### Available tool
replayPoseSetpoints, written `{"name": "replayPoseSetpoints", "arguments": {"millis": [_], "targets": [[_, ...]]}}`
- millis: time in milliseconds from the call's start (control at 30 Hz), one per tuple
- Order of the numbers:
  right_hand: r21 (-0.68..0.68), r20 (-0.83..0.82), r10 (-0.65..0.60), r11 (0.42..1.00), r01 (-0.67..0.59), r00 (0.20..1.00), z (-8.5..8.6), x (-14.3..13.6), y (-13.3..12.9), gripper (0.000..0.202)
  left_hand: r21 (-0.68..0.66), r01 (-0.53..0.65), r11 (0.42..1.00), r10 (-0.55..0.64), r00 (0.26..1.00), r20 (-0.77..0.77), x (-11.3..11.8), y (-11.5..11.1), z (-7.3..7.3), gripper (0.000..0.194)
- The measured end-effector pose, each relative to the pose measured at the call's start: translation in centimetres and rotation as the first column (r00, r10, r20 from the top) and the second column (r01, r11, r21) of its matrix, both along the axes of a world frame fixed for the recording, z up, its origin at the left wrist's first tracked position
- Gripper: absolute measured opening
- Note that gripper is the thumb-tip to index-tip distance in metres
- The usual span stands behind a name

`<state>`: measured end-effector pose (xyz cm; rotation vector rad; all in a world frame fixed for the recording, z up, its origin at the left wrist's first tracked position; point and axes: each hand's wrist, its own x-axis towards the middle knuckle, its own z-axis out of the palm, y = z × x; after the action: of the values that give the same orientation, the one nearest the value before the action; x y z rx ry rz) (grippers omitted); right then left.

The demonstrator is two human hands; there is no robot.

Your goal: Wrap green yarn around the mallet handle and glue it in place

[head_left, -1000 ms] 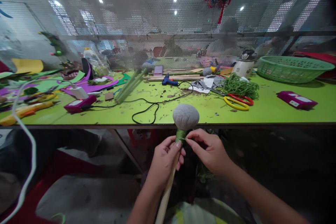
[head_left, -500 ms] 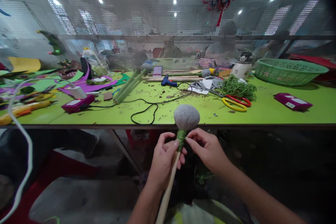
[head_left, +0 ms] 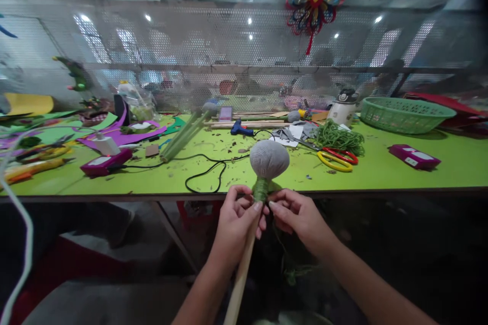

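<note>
My left hand (head_left: 241,216) is closed around a pale wooden stick (head_left: 243,269), just below its padded top. That top is a rounded grey cloth head (head_left: 269,159), tilted up over the table's front edge. Green string (head_left: 261,189) is wound in tight turns around the neck under the head. Close on the right of the neck, my right hand (head_left: 295,212) pinches the green string with thumb and fingertips. A thin strand drops below this hand to a loose green tangle (head_left: 295,273), blurred in the dark.
On the green table (head_left: 152,183) lie a blue glue gun (head_left: 241,128), red-and-yellow scissors (head_left: 337,160), a green string heap (head_left: 340,138) and purple boxes (head_left: 415,156). A green basket (head_left: 407,115) stands right. A black cable (head_left: 206,156) loops across the middle; coloured sheets crowd the left.
My view has tilted up slightly, so the table sits lower. Both hands stay at the neck; the right hand has shifted slightly around the winding, and a hanging strand now shows below it.
</note>
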<state>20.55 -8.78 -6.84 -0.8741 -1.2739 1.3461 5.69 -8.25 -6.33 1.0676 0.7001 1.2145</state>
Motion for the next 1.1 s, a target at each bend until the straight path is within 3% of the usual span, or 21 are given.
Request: {"name": "replayPoseSetpoints", "arguments": {"millis": [200,433,700,967,1100], "targets": [[-0.078,-0.12,0.103,0.991,-0.113,0.987,0.8,0.2,2.4,0.028,0.051,-0.025,0.998,0.022,0.998,0.057,1.7,2.8,1.9,0.023],[0.001,0.034,0.168,0.986,-0.168,0.985,2.3,-0.3,3.4,0.033,0.114,-0.158,0.981,0.154,0.987,0.043,3.0,4.4,4.1,0.029],[0.051,-0.046,0.106,0.993,-0.104,0.993,2.6,-0.5,3.3,0.033,0.149,-0.171,0.974,0.165,0.985,0.054,3.4,4.7,5.0,0.029],[0.098,0.117,-0.004,0.995,-0.008,0.993,2.0,-1.0,3.1,0.03,0.105,-0.153,0.983,0.155,0.988,-0.015,2.8,4.9,4.9,0.034],[0.294,0.29,-0.183,0.951,0.094,0.939,1.7,-0.7,3.6,0.024,0.097,-0.161,0.982,0.167,0.984,-0.056,2.5,5.7,4.7,0.036]]}}
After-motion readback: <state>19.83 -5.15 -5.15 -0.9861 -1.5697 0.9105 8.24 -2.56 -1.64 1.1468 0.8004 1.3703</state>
